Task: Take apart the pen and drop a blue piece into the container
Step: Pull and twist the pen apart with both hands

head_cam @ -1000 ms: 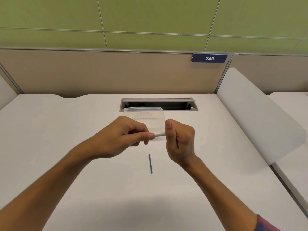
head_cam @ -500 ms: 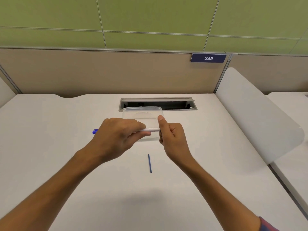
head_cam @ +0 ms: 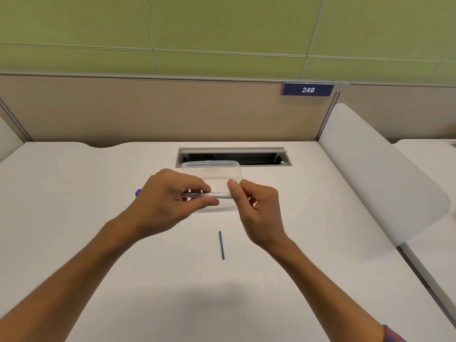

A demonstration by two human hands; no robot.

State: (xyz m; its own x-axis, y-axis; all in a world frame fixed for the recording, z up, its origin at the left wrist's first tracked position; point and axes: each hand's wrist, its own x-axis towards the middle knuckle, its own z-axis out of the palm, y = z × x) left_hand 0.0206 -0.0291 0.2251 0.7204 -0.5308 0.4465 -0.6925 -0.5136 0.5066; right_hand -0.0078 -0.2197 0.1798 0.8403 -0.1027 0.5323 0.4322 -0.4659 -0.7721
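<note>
white plastic pen barrel with dark print point(head_cam: 209, 195) held level above the desk, in front of the clear plastic rectangular container point(head_cam: 212, 169). its blue end point(head_cam: 137, 192) pokes out left of the left hand point(head_cam: 167, 201), whose fingers and thumb curl round the barrel. right hand point(head_cam: 256, 208) pinches the barrel's right end, thumb up, other fingers curled. thin blue refill tube point(head_cam: 221, 245) lies on the white desk point(head_cam: 74, 218), near side of the hands, apart from them. grey cable slot point(head_cam: 261, 157) just beyond the container. blue "249" plate point(head_cam: 307, 89) on the far partition.
</note>
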